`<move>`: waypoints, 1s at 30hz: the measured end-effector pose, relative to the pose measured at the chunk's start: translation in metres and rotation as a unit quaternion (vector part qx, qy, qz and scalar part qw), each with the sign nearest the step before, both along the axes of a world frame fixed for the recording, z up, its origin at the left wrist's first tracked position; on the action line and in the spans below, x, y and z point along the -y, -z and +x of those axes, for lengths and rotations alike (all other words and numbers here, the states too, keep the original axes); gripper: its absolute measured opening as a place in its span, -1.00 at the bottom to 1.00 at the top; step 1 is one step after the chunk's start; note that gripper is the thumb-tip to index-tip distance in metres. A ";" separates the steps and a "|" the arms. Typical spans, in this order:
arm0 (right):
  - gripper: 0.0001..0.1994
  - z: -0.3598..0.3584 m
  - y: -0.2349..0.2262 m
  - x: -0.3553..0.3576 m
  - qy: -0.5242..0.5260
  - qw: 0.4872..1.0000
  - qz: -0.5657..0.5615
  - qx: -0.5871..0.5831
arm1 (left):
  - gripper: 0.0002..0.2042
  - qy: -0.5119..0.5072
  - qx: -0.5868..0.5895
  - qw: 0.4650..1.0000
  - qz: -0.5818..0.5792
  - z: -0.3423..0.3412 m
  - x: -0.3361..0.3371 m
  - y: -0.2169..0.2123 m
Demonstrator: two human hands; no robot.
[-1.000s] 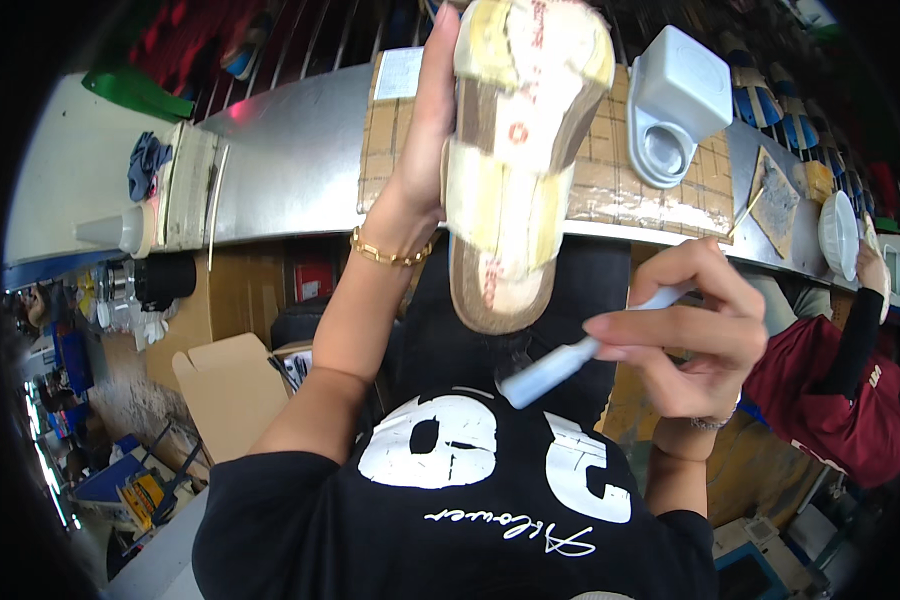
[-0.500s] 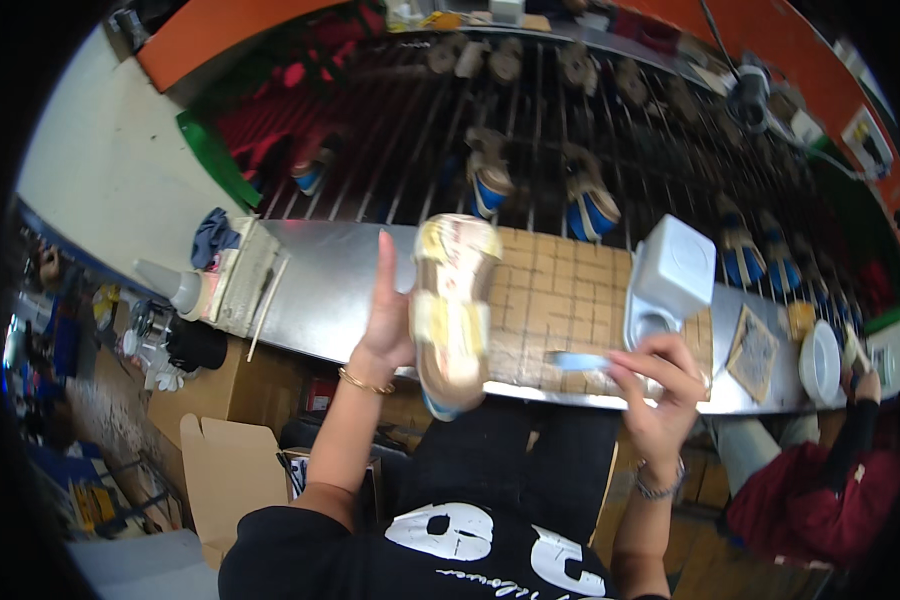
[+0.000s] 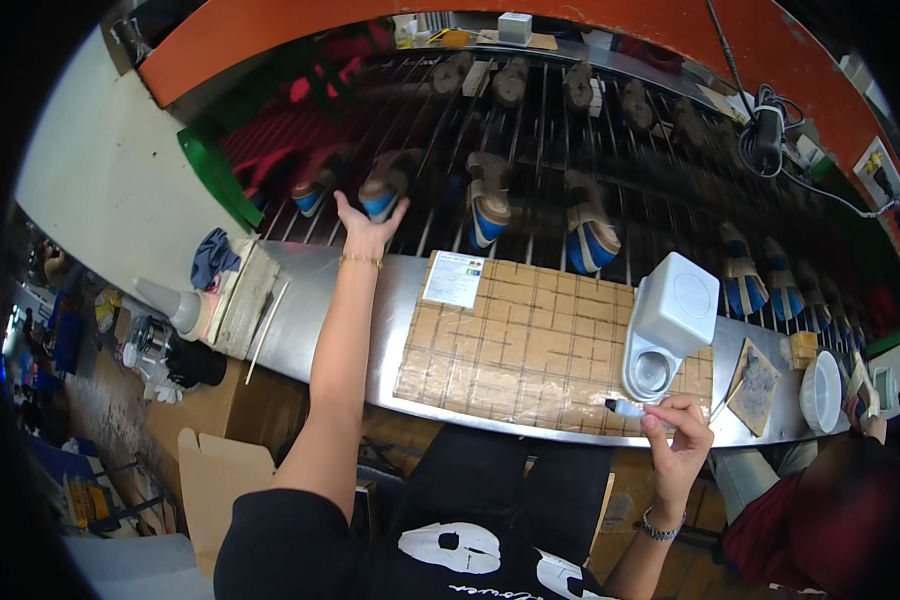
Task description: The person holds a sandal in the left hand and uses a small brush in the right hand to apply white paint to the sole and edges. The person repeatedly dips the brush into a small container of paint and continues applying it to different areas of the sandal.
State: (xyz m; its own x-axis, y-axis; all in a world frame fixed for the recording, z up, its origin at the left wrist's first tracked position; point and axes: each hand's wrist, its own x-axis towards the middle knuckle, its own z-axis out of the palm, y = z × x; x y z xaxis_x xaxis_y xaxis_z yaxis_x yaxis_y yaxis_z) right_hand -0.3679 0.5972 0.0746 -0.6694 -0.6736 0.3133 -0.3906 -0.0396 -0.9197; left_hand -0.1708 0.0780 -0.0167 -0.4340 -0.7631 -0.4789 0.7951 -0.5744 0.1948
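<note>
My left hand (image 3: 367,228) reaches out to the rack of metal bars (image 3: 435,215). Its fingers sit around the near end of a brown-and-blue shoe (image 3: 385,183), whose far part lies over the bars. Part of the grip is hidden behind the shoe. Low over the front of the bench, my right hand (image 3: 682,430) pinches a small pale-blue brush (image 3: 627,408) with a dark tip. Just beyond that brush stands a white plastic dispenser (image 3: 676,300) with a round cup (image 3: 652,372) at its base. Beneath is a taped cardboard sheet (image 3: 510,355) bearing a white label (image 3: 454,279).
More shoes (image 3: 590,225) rest on the rack, several in rows. On the right are a dark-stained board (image 3: 753,388), a white bowl (image 3: 820,392) and a co-worker in a dark red top (image 3: 810,510). A thin stick (image 3: 267,333) and a pale block (image 3: 245,292) are at left.
My left hand has carried the shoe from over the bench forward and left to the rack. My right hand has drawn back slightly with the brush. The cardboard's label has come into view.
</note>
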 end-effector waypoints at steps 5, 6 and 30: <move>-0.84 -0.007 0.015 -0.001 0.003 0.998 0.012 0.069 | 0.08 0.225 0.330 0.791 -0.464 -0.084 -0.114 -0.083; -0.82 -0.005 0.020 0.002 -0.023 0.992 -0.010 0.126 | 0.06 0.197 0.447 0.687 -0.538 -0.101 -0.118 -0.086; -0.85 -0.063 0.015 -0.019 0.121 0.906 0.194 -0.357 | -0.20 0.187 -0.150 0.941 -0.239 0.026 -0.278 -0.079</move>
